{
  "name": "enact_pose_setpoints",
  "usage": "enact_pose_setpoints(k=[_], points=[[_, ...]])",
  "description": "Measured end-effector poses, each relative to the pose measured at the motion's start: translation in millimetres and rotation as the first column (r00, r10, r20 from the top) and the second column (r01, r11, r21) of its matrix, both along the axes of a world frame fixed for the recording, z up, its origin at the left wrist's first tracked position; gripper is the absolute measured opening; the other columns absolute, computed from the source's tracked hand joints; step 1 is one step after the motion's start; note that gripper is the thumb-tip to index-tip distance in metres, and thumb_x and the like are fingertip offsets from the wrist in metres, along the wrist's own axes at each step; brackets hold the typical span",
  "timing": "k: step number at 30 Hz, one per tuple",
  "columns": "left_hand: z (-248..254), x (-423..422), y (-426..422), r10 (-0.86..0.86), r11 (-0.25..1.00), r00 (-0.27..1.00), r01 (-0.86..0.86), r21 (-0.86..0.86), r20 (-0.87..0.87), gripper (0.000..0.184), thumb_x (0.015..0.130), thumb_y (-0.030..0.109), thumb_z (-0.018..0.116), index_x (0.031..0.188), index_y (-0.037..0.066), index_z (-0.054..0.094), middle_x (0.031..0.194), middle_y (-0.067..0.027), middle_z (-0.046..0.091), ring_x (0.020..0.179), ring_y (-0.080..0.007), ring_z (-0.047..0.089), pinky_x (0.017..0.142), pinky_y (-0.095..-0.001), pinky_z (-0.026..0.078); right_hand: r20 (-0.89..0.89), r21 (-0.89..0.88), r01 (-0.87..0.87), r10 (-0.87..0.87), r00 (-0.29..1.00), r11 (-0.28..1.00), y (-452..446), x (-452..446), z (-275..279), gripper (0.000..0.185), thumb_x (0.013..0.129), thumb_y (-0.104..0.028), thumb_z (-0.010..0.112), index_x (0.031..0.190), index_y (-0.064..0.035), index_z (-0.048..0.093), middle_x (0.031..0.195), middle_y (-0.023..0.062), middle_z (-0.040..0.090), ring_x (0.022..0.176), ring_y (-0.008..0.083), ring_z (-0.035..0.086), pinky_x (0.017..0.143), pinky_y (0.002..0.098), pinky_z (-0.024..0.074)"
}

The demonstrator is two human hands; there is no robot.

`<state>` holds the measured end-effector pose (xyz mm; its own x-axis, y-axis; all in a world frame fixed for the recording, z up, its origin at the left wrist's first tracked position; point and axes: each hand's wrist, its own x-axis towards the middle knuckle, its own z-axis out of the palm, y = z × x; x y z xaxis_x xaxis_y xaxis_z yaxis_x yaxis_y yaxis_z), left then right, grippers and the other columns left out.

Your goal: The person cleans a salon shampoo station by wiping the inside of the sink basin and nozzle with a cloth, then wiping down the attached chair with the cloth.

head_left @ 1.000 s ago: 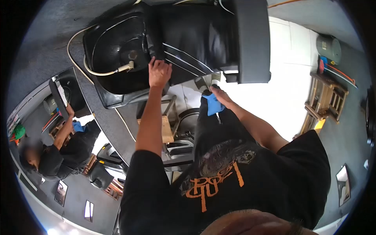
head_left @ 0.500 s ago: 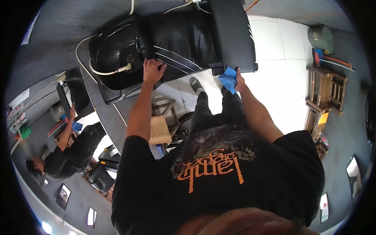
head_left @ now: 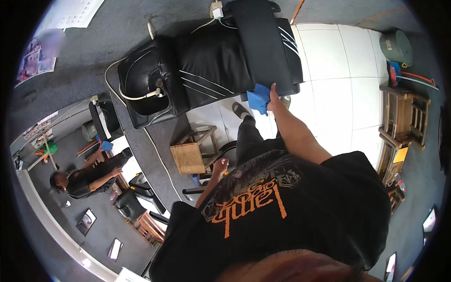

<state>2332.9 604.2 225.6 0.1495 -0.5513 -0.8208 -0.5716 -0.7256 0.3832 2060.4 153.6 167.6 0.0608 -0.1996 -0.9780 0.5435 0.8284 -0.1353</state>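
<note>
My right hand (head_left: pixel 274 98) grips a crumpled blue cloth (head_left: pixel 259 98) against the near edge of the black padded armrest (head_left: pixel 265 47) of a reclining wash chair (head_left: pixel 211 58). Its thumb points up along the armrest's edge. Off the chair, my left hand (head_left: pixel 220 167) hangs close to my body beside a wooden stool (head_left: pixel 188 158), its fingers curled in and nothing seen in them. At the chair's left end is a black wash basin (head_left: pixel 143 105), with a cream spray hose (head_left: pixel 136 97) lying in it.
A mirror (head_left: pixel 105 174) on the left reflects a person in black. On the right are a grey-green bin (head_left: pixel 396 48) and bamboo furniture (head_left: pixel 402 117). White floor tiles (head_left: pixel 331 98) lie beyond the chair. A wheeled black seat is partly hidden by my left arm.
My left hand has let go of the chair edge by the basin and drawn back toward my body. My right hand, with the cloth, has come up to the armrest's near edge.
</note>
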Motion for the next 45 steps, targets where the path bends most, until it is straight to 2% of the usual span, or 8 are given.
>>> enact_pose_setpoints(k=[4, 6, 11, 19, 25, 30, 33, 45], points=[[30, -54, -33, 0.374, 0.924, 0.924, -0.379, -0.056, -0.081, 0.036, 0.102, 0.036, 0.058, 0.112, 0.005, 0.073, 0.095, -0.0116, 0.078, 0.086, -0.0241, 0.074, 0.079, -0.0365, 0.057, -0.399, -0.024, -0.01, -0.001, 0.917, 1.0, -4, -9, 52, 0.112, 0.081, -0.078, 0.068, 0.159, -0.0071, 0.031, 0.152, 0.015, 0.048, 0.13, 0.0331, 0.056, 0.11, 0.0511, 0.0459], [61, -78, -78, 0.566, 0.81, 0.804, -0.583, -0.056, -0.181, 0.039, 0.102, 0.036, 0.06, 0.112, 0.0, 0.071, 0.094, -0.0125, 0.078, 0.085, -0.0193, 0.074, 0.077, -0.0326, 0.057, -0.218, -0.141, 0.025, -0.055, 0.974, 0.99, -2, -31, 56, 0.107, 0.082, -0.076, 0.07, 0.157, -0.0092, 0.033, 0.149, 0.0142, 0.051, 0.128, 0.0325, 0.058, 0.108, 0.0502, 0.0483], [29, -95, -144, 0.552, 0.771, 0.789, -0.606, -0.196, -0.27, 0.036, 0.105, 0.029, 0.059, 0.12, -0.002, 0.069, 0.095, -0.0128, 0.076, 0.084, -0.0186, 0.071, 0.077, -0.0316, 0.057, 0.399, -0.33, -0.006, 0.145, 0.905, 0.944, -13, -104, 99, 0.081, 0.087, -0.072, 0.067, 0.14, -0.012, 0.055, 0.133, 0.0148, 0.063, 0.122, 0.0331, 0.062, 0.102, 0.0508, 0.0534], [-18, -88, -212, 0.646, 0.684, 0.688, -0.714, -0.148, -0.332, 0.032, 0.098, 0.03, 0.061, 0.106, 0.001, 0.074, 0.083, -0.0093, 0.074, 0.075, -0.015, 0.069, 0.069, -0.0306, 0.055, 0.271, -0.702, 0.039, 0.216, 0.938, 0.712, -133, -188, 267, 0.077, 0.096, -0.072, 0.05, 0.149, -0.0157, 0.049, 0.141, 0.0115, 0.062, 0.128, 0.0327, 0.06, 0.113, 0.0529, 0.0456], [-82, -55, -222, 0.472, 0.86, 0.864, -0.495, -0.126, -0.174, 0.038, 0.101, 0.034, 0.06, 0.113, -0.001, 0.069, 0.088, -0.0114, 0.076, 0.068, -0.017, 0.067, 0.066, -0.0309, 0.055, -0.002, -0.663, -0.055, 0.073, 0.997, 0.747, -243, -68, 447, 0.052, 0.108, -0.036, 0.029, 0.139, -0.0024, 0.056, 0.138, 0.019, 0.063, 0.129, 0.0361, 0.059, 0.117, 0.0513, 0.0404], [-30, -62, -250, 0.626, 0.699, 0.739, -0.673, -0.24, -0.25, 0.038, 0.098, 0.036, 0.06, 0.109, 0.002, 0.072, 0.087, -0.0097, 0.076, 0.071, -0.0159, 0.067, 0.067, -0.031, 0.055, 0.0, -0.789, -0.16, 0.26, 0.966, 0.594, -384, -17, 434, 0.051, 0.107, -0.039, 0.038, 0.136, -0.0022, 0.059, 0.13, 0.0191, 0.067, 0.121, 0.0333, 0.064, 0.108, 0.0476, 0.049], [-16, -86, -248, 0.681, 0.651, 0.704, -0.708, -0.272, -0.203, 0.037, 0.097, 0.036, 0.059, 0.106, 0.003, 0.074, 0.082, -0.0098, 0.075, 0.067, -0.0153, 0.067, 0.064, -0.0301, 0.053, 0.403, -0.748, 0.004, 0.45, 0.797, 0.663, -461, 2, 412, 0.04, 0.1, -0.037, 0.055, 0.114, -0.0025, 0.07, 0.101, 0.0199, 0.076, 0.095, 0.0399, 0.073, 0.096, 0.0528, 0.0554], [60, -343, -286, 0.909, 0.402, 0.396, -0.915, 0.025, -0.127, 0.035, 0.103, 0.027, 0.056, 0.12, -0.001, 0.069, 0.095, -0.0122, 0.077, 0.079, -0.0172, 0.071, 0.071, -0.0295, 0.055, -0.354, -0.284, -0.488, 0.383, 0.853, 0.825, -548, 47, 264, 0.069, 0.095, -0.064, 0.056, 0.14, -0.011, 0.061, 0.142, 0.0113, 0.061, 0.131, 0.0251, 0.058, 0.109, 0.0348, 0.0451]])
